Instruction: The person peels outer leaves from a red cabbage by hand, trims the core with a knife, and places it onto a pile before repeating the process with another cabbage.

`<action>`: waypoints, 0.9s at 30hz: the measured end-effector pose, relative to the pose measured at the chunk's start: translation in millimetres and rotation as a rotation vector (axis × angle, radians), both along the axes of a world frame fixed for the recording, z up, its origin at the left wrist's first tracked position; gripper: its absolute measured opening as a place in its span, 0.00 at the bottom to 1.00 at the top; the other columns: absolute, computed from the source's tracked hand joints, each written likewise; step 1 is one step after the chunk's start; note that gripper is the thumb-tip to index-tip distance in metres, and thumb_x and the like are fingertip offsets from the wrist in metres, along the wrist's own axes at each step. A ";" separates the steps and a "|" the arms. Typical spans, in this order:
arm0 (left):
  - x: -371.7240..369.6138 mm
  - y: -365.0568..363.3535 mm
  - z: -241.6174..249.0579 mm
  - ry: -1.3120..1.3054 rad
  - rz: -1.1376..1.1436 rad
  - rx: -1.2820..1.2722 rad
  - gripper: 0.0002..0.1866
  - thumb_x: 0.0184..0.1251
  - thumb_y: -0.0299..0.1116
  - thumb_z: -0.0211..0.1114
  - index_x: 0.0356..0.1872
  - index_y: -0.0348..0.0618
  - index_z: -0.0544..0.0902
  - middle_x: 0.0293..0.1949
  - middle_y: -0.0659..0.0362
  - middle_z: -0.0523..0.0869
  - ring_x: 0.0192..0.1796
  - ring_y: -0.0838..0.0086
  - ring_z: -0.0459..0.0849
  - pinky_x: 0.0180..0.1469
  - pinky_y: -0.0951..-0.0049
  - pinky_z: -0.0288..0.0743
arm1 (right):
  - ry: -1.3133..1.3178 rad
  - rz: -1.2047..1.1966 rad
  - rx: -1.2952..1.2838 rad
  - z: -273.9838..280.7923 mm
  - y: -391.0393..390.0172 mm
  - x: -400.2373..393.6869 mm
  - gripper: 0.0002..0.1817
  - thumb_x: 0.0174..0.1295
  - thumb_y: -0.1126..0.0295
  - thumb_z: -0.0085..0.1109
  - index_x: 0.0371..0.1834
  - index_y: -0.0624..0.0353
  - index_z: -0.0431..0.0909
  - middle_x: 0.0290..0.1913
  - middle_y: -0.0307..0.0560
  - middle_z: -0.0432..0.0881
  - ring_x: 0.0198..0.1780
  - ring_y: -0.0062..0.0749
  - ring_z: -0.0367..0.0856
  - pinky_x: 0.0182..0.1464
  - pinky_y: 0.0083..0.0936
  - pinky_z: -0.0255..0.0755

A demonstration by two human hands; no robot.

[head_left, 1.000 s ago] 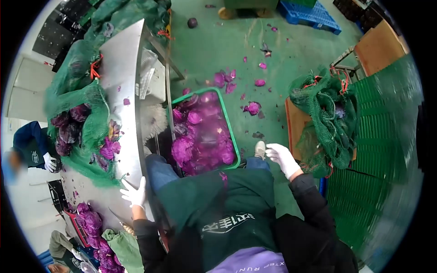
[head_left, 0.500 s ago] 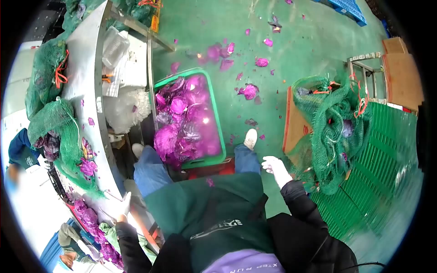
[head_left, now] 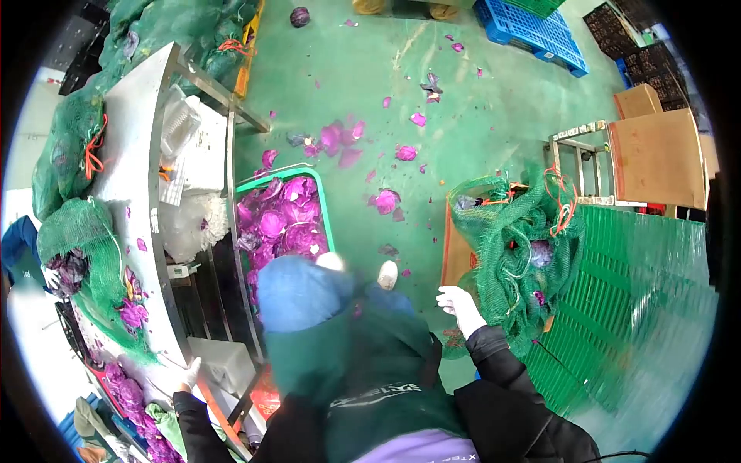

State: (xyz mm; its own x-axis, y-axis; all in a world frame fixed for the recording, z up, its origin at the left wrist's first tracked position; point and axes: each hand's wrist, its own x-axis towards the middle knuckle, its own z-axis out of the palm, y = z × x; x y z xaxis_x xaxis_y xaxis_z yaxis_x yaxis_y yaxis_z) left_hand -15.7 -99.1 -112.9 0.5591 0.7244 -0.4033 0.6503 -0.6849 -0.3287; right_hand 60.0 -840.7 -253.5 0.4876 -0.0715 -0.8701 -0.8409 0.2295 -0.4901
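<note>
My left hand (head_left: pixel 184 375), in a pale glove, is at the near corner of the metal table (head_left: pixel 147 247), thumb and fingers apart. My right hand (head_left: pixel 461 307), white-gloved, hangs open in the air left of a heap of green mesh bags (head_left: pixel 513 262), fingers loosely bent and holding nothing. At my feet a green-rimmed basket (head_left: pixel 327 216) holds purple cabbage leaves (head_left: pixel 282 224); my raised, blurred knee (head_left: pixel 301 293) covers its near part. On the table, a green net (head_left: pixel 81 224) lies with a dark purple cabbage (head_left: pixel 69 272) at its opening.
Loose purple leaves (head_left: pixel 384 201) litter the green floor (head_left: pixel 370 92). Right of me are a cardboard box (head_left: pixel 656 158), a metal frame (head_left: pixel 579 154) and green slatted panels (head_left: pixel 617 301). A blue pallet (head_left: pixel 532 38) lies far ahead. Co-workers (head_left: pixel 19 251) stand beyond the table.
My body has shifted and one knee has risen over the basket's near end. My left hand remains by the table edge; my right hand stays open beside the mesh bags.
</note>
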 end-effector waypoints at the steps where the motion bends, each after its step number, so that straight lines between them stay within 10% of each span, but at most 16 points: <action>1: 2.1 -0.3 0.9 0.037 0.015 0.020 0.72 0.50 0.57 0.78 0.77 0.25 0.33 0.80 0.40 0.49 0.81 0.52 0.51 0.80 0.62 0.48 | 0.002 -0.008 -0.012 0.8 -3.2 3.6 0.18 0.70 0.60 0.53 0.55 0.59 0.80 0.43 0.41 0.85 0.40 0.22 0.81 0.44 0.21 0.72; 15: 12.5 -25.5 11.9 0.290 0.093 0.154 0.73 0.43 0.70 0.74 0.81 0.39 0.41 0.80 0.42 0.51 0.81 0.50 0.51 0.80 0.52 0.46 | 0.126 0.092 -0.193 16.8 -26.6 64.6 0.17 0.72 0.55 0.55 0.54 0.52 0.82 0.41 0.36 0.86 0.39 0.19 0.82 0.44 0.19 0.73; 27: -60.7 38.5 -42.7 0.324 0.211 0.188 0.55 0.54 0.68 0.70 0.76 0.43 0.61 0.75 0.44 0.65 0.79 0.50 0.57 0.77 0.62 0.55 | -0.068 0.323 -0.166 53.2 56.5 305.2 0.19 0.76 0.58 0.51 0.62 0.57 0.78 0.47 0.39 0.85 0.46 0.22 0.81 0.51 0.22 0.73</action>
State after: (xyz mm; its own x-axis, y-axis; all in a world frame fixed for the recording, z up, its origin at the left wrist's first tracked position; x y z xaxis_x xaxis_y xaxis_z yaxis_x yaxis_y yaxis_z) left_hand -76.4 -60.6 -155.6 0.2575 0.8869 -0.3834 0.6124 -0.4567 -0.6453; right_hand 365.1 -784.2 -200.3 0.5643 -0.0420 -0.8245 -0.8213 -0.1300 -0.5554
